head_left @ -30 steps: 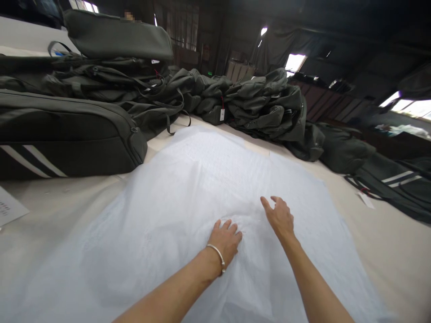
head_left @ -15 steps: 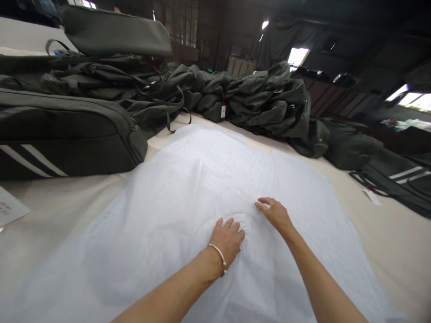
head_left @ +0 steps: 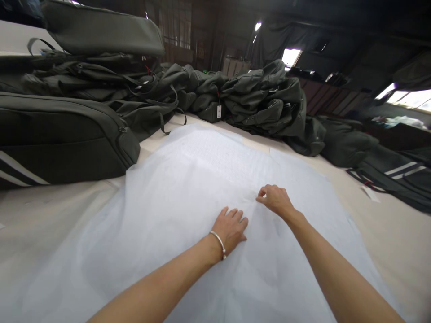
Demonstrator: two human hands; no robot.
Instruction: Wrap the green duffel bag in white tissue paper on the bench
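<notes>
Thin, translucent white sheets [head_left: 175,188] lie spread over the table in front of me. My left hand [head_left: 230,230], with a bangle at the wrist, rests flat on the top sheet with its fingers spread. A little further off and to the right, my right hand [head_left: 276,200] has thumb and fingertips pinched together on the top sheet. Faint creases run in the sheet between the two hands. Whether the sheets are paper or fabric I cannot tell.
A dark green bag [head_left: 67,139] with white stripes stands at the left, near the sheets. Piled dark green bags [head_left: 259,98] line the back, one with a white tag [head_left: 219,111]. Striped bags [head_left: 390,166] lie at the right. The tabletop [head_left: 380,224] is cream-coloured.
My right hand has closed from loosely parted fingers into a pinch on the sheet. My left hand has moved slightly away from me, still flat. The view has shifted a little.
</notes>
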